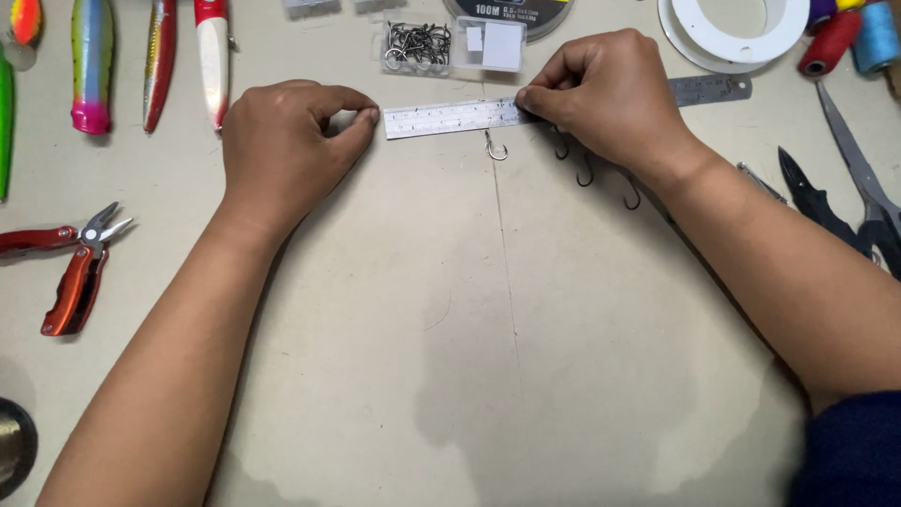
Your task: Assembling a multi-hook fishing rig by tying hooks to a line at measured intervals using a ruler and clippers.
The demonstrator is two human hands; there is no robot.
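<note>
A steel ruler (450,116) lies flat across the beige table top. My left hand (286,141) pinches at its left end, fingers closed, and may hold a thin line too fine to see. My right hand (610,94) presses thumb and forefinger onto the ruler's middle and hides part of it; the ruler's right end (713,89) shows past the hand. One fish hook (495,147) lies just below the ruler between my hands. Several more hooks (587,174) lie under my right wrist.
A clear box of hooks (418,45) and a line spool (511,11) sit behind the ruler. Fishing lures (92,66) line the back left. Red-handled pliers (80,268) lie left; black pliers and scissors (845,197), a white reel (732,28) and thread spools (849,38) lie right.
</note>
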